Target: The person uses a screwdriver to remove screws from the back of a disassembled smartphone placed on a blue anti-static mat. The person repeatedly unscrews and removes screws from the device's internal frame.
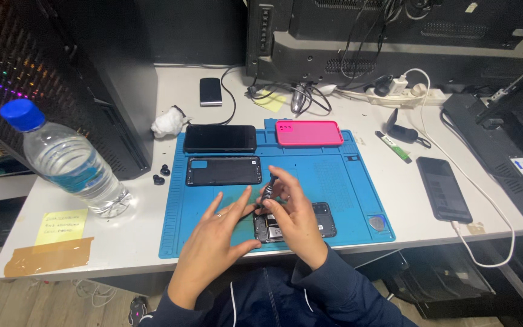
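Opened phone on the blue repair mat, screwdriver at work inside it.

The right hand (295, 218) had its grip clenched on a small dark screwdriver (268, 188), tip down into the opened phone (325, 219) at the mat's (334, 175) near edge; the left hand (222, 233) lay with released, spread fingers, steadying the phone's left end. Judging by the layout, disassembly was well along (the black back cover (223, 170), a dark screen-up phone (220, 138) and the pink case (309, 133) sat apart, farther back), with the inner work unfinished.
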